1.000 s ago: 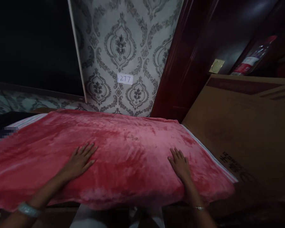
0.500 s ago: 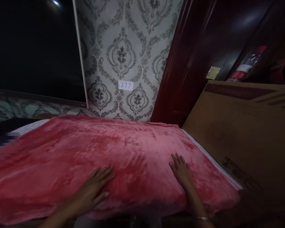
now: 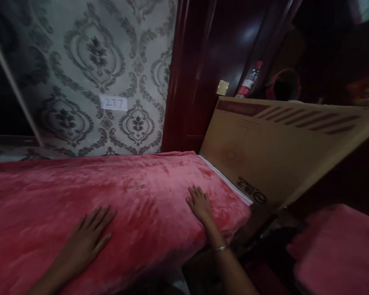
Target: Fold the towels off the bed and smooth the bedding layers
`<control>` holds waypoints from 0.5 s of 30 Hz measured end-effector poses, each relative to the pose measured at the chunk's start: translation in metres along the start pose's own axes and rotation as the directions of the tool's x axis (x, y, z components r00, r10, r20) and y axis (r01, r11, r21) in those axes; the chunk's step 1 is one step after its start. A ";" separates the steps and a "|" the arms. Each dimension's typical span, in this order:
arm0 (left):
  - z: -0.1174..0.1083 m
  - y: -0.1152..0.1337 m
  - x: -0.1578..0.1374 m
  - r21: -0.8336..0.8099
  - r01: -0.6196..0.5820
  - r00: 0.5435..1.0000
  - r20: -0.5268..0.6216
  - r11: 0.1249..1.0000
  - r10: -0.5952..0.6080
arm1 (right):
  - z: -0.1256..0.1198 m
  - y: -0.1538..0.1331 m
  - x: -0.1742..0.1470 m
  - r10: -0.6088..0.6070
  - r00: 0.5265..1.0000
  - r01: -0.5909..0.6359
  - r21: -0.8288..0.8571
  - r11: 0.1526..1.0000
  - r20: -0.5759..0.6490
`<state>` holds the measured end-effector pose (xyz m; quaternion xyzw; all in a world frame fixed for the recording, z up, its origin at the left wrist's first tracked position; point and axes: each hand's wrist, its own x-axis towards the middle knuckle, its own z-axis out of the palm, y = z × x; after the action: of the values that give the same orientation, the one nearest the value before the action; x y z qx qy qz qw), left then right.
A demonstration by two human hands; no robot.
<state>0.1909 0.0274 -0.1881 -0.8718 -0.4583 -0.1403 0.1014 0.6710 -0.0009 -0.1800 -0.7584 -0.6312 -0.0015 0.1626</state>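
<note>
A plush pinkish-red blanket (image 3: 135,221) is spread over a long flat surface against the wall, with a pale striped border along its right edge. My left hand (image 3: 87,235) lies on it at the left, palm down and fingers apart. Farther right, my right hand (image 3: 199,205) also rests flat on the plush, fingers spread, near the striped edge. Neither hand grips anything. What supports the cloth is hidden beneath it.
A large cardboard box (image 3: 246,139) leans at the right, with a red-capped plastic bottle (image 3: 248,82) behind it. Another pink plush piece (image 3: 341,250) is at the lower right. A dark screen (image 3: 6,98) hangs at the left; a paper label (image 3: 113,103) reads 277.
My view has turned to the right, bringing more of the box and the second pink piece into sight. Both hands still lie flat on the blanket.
</note>
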 end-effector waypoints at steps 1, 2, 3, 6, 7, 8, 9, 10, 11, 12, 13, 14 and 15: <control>0.003 -0.004 -0.001 0.007 0.001 1.000 -0.018 1.000 -0.001 | -0.004 -0.004 -0.001 -0.001 1.000 0.001 0.013 1.000 -0.004; 0.005 -0.007 -0.001 0.008 0.001 0.999 -0.041 1.000 -0.001 | -0.009 -0.007 -0.001 -0.002 1.000 0.003 0.028 1.000 -0.008; 0.007 -0.011 -0.001 0.003 -0.003 0.998 -0.063 1.000 0.003 | -0.014 -0.010 -0.001 -0.003 1.000 0.004 0.050 0.999 -0.017; 0.013 -0.017 0.000 -0.026 -0.035 0.991 -0.131 0.999 0.031 | -0.029 -0.012 0.005 0.021 0.994 0.000 0.186 0.982 -0.111; 0.014 -0.018 0.001 -0.035 -0.047 0.987 -0.154 0.998 0.041 | -0.034 -0.010 0.008 0.042 0.987 -0.006 0.231 0.973 -0.152; 0.014 -0.018 0.002 -0.044 -0.058 0.982 -0.182 0.997 0.050 | -0.039 -0.006 0.013 0.071 0.979 -0.018 0.265 0.964 -0.191; 0.014 -0.017 0.003 -0.050 -0.068 0.977 -0.206 0.996 0.056 | -0.044 -0.001 0.018 0.107 0.969 -0.039 0.285 0.958 -0.224; 0.013 -0.017 0.003 -0.057 -0.071 0.973 -0.226 0.996 0.057 | -0.049 0.005 0.024 0.146 0.957 -0.068 0.293 0.954 -0.251; 0.012 -0.015 0.004 -0.064 -0.073 0.969 -0.240 0.995 0.056 | -0.054 0.012 0.030 0.187 0.943 -0.102 0.297 0.950 -0.274; 0.011 -0.014 0.004 -0.073 -0.078 0.965 -0.256 0.994 0.056 | -0.058 0.020 0.036 0.233 0.927 -0.140 0.304 0.942 -0.295; 0.009 -0.014 0.004 -0.082 -0.079 0.966 -0.252 0.994 0.056 | -0.062 0.029 0.043 0.281 0.908 -0.181 0.313 0.932 -0.311; 0.008 -0.013 0.004 -0.087 -0.073 0.967 -0.248 0.994 0.050 | -0.066 0.037 0.050 0.330 0.888 -0.226 0.321 0.920 -0.320; 0.008 -0.013 0.005 -0.091 -0.071 0.968 -0.248 0.993 0.047 | -0.069 0.045 0.056 0.378 0.868 -0.272 0.328 0.905 -0.322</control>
<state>0.1841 0.0404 -0.1933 -0.8649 -0.4085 -0.2668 0.1179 0.7391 0.0289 -0.1136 -0.8101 -0.4439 -0.0332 0.3815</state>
